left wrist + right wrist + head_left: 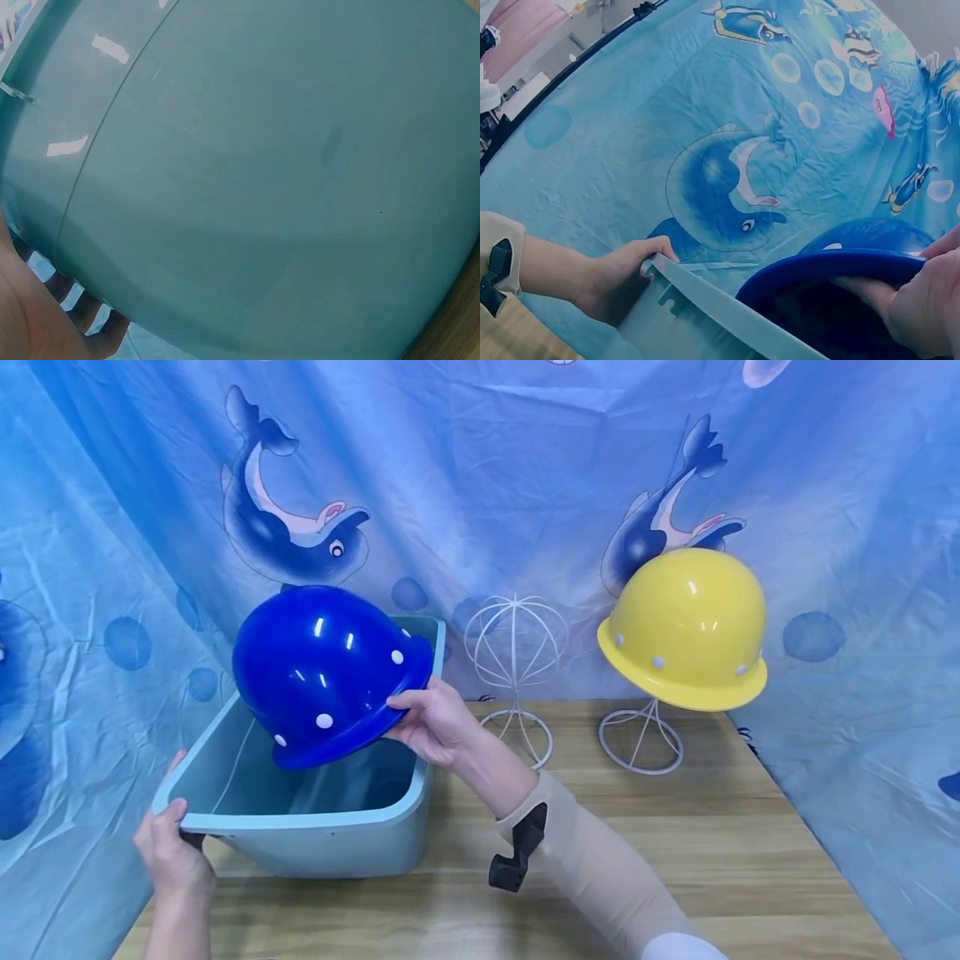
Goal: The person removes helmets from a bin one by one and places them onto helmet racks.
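A glossy blue hard hat (322, 668) with white dots is held in the air over the mouth of a teal plastic tub (300, 822). My right hand (438, 722) pinches the hat's brim on its right side, thumb on the outside in the head view. At the tub's near left corner, my left hand (176, 852) grips the rim, thumb over the top. The right wrist view shows the left hand (626, 277) on the tub rim and the blue hat (840, 262) tilted beside it. The left wrist view is mostly tub wall (262, 187).
A yellow hard hat (686, 627) sits on a white wire stand (641, 768) at the right. A bare white wire stand (515, 677) stands between it and the tub. All rest on a wooden table (675, 860), backed by a blue dolphin curtain (510, 468).
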